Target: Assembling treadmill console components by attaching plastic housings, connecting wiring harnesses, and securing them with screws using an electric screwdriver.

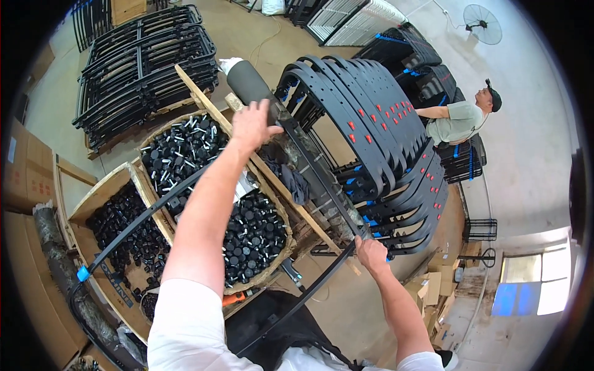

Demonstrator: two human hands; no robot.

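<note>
A black metal tube frame (322,175) lies across the front of me, its far bar on a worn, padded support (306,164). Its side bars run back toward me, and a blue piece (83,273) sits on the left one. My right hand (371,253) is closed around the frame's right corner. Near the far left corner is my left hand (252,125), fingers stretched out and thumb toward the bar; whether it touches cannot be told. Under my left arm stand wooden bins of black screw-in feet (250,238) with metal studs and small black parts (127,216).
Curved black panels (346,99) with red pieces stand in rows ahead on the right; a person (461,120) works behind them. Black frames (145,71) are stacked on a pallet at far left. A wooden plank (284,198) edges the bins. Cardboard boxes (433,281) lie at right.
</note>
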